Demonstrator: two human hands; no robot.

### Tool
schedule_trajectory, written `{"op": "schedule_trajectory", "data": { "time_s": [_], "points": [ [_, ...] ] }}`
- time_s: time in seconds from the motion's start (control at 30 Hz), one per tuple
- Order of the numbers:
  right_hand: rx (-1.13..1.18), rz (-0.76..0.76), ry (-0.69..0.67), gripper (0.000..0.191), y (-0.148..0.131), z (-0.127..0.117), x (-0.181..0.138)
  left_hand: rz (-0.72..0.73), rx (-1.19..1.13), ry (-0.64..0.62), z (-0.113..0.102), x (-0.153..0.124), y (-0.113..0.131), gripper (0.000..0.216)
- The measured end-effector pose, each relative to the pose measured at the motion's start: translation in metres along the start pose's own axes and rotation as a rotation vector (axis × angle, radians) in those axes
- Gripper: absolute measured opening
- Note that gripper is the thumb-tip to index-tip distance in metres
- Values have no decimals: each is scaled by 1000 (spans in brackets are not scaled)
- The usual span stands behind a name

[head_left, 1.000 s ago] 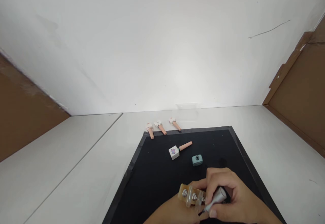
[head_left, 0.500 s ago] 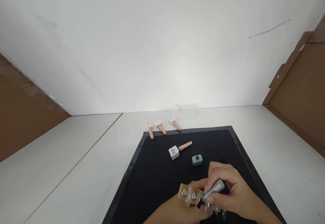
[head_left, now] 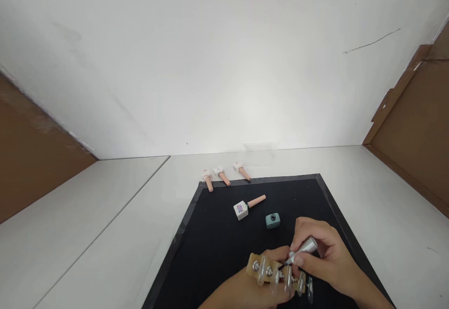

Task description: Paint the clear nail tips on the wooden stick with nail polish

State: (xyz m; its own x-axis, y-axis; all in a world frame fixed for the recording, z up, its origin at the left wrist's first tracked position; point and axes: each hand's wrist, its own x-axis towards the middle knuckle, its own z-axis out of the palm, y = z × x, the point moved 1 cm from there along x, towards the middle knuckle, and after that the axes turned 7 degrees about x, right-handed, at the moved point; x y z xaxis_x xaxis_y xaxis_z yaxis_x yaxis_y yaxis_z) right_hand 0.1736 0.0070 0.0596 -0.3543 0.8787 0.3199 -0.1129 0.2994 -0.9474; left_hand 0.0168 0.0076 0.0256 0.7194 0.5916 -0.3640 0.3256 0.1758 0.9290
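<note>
My left hand (head_left: pixel 247 288) is closed around a tan nail-tip stand (head_left: pixel 251 264), a strip with silver studs and several clear false nail tips (head_left: pixel 261 271). In my right hand (head_left: pixel 324 255) is a nail polish brush (head_left: pixel 308 246), pinched by its silver cap handle, which slants up to the right. Its dark bristle end points down at the stand, close to the middle nail tips; whether it touches one I cannot tell. Just beyond my hands, an uncapped teal nail polish bottle (head_left: pixel 272 222) stands upright.
A white polish bottle with a peach cap (head_left: pixel 241 211) lies on the black mat (head_left: pixel 217 239). Three similar bottles (head_left: pixel 220 174) lie along the mat's far left edge. A white wall (head_left: pixel 224 66) rises behind, with brown cardboard panels (head_left: pixel 414 122) at both sides.
My right hand has shifted slightly right and up with the brush. The bristles have lifted away from the nail tip they were over. The stand has barely moved.
</note>
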Motion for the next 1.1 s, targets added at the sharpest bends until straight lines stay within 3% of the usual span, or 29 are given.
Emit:
{"op": "schedule_trajectory", "data": {
  "time_s": [0.23, 0.43, 0.8, 1.1],
  "points": [
    [-36, -20, -64, 33, 2, 7, 0, 95, 47, 24, -2, 2, 5, 29],
    [-93, -5, -5, 21, 1, 4, 1, -21, 11, -4, 1, 4, -3, 18],
    [-53, 43, 72, 17, 1, 1, 0, -51, -32, -16, 2, 2, -3, 26],
    [-34, -42, -44, 27, 1, 6, -2, 44, 41, -3, -3, 2, 1, 23]
  ]
}}
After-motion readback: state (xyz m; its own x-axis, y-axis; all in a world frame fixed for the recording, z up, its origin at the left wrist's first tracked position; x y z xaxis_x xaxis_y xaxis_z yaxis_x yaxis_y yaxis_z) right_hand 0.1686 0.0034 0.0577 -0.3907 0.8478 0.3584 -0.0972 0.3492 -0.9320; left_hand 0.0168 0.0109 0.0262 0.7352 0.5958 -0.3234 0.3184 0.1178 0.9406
